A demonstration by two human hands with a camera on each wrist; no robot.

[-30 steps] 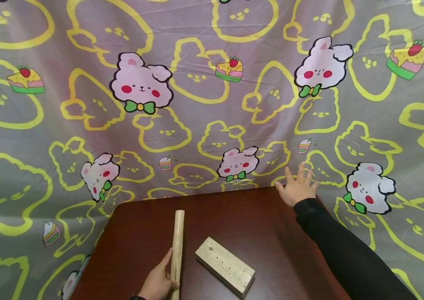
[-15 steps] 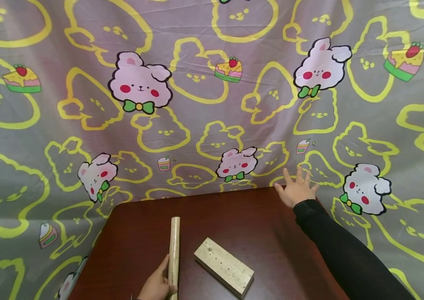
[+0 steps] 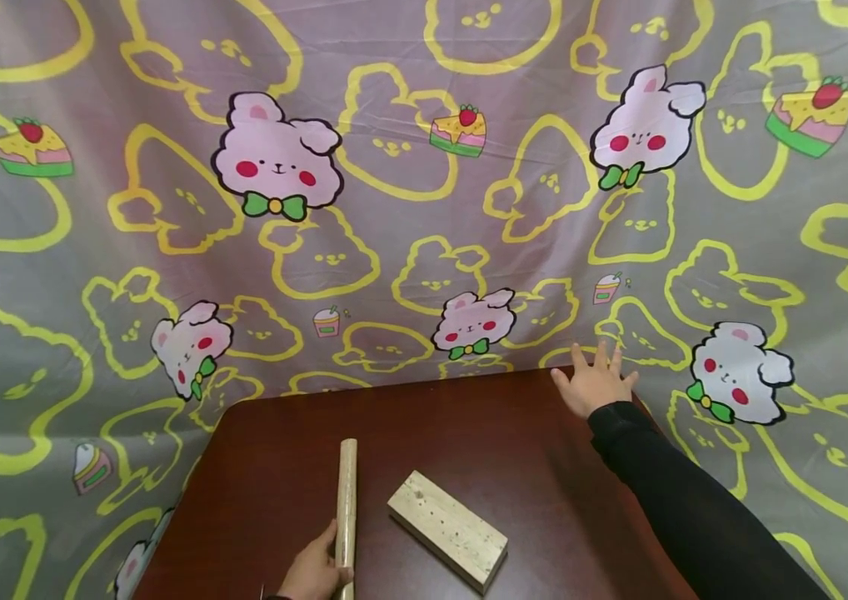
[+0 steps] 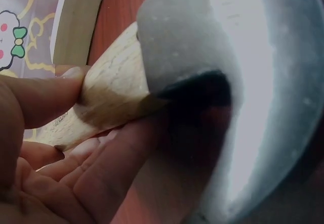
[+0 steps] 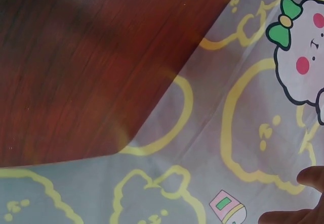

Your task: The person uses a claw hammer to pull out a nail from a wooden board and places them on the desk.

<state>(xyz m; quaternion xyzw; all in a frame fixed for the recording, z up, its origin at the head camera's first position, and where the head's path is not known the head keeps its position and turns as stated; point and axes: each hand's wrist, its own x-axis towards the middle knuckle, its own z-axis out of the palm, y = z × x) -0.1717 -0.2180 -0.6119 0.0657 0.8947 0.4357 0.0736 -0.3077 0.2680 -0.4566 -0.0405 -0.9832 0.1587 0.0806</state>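
My left hand [image 3: 311, 568] grips the wooden handle [image 3: 346, 500] of a hammer at the front of the table. In the left wrist view the thumb and fingers are round the handle, close to the grey metal hammer head [image 4: 268, 82] with its curved claw. The head is out of sight in the head view. Just right of the hammer lies a pale rectangular wooden block [image 3: 448, 529] with small dark holes in its top. My right hand [image 3: 595, 385] is spread with fingers straight over the table's far right corner, holding nothing; in the right wrist view only some fingertips [image 5: 288, 216] show.
The dark red-brown table [image 3: 484, 425] has rounded far corners. A grey curtain [image 3: 394, 242] printed with cartoon rabbits surrounds it at the back and sides. My black right sleeve [image 3: 686, 500] reaches across the table's right side.
The left hand and the hammer have shifted slightly to the left and nearer to me. My right hand stays at the far corner, fingers still spread. The block has not moved.
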